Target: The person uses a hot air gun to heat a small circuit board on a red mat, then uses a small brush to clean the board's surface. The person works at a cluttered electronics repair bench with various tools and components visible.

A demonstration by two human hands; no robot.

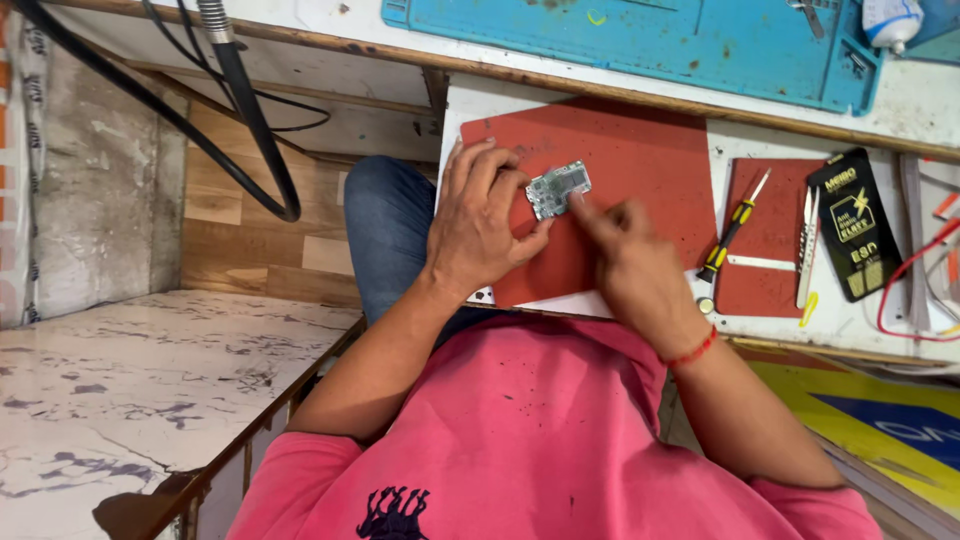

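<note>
**Board pinned on the red mat, work on it under way**

My left hand (478, 228) lies curled on the red mat (640, 160), its fingers and thumb pinching the near-left end of a small circuit board (558, 189) so that it stays put. My right hand (632, 262) is loosely closed, with the forefinger stretched out and its tip pressing the board's near-right edge. I cannot tell whether anything small sits between those fingers. The board rests toward the far middle of the mat, bare and out of any casing. That much looks done, I judge, while the handling of the board itself is unfinished: no tool is in my grip and nothing lies fitted beside it.

Further out, a smaller red mat (772, 215) covers the right part of the surface. A yellow-and-black screwdriver (734, 228) lies across its left edge, and tweezers (808, 245) lie at its right edge. A black packet (855, 238) sits just beyond them, with a red wire (905, 275) looping at the right edge. A blue mat (640, 40) runs along the far edge. Black cables (250, 110) hang at the left. Nothing blocks the board.
</note>
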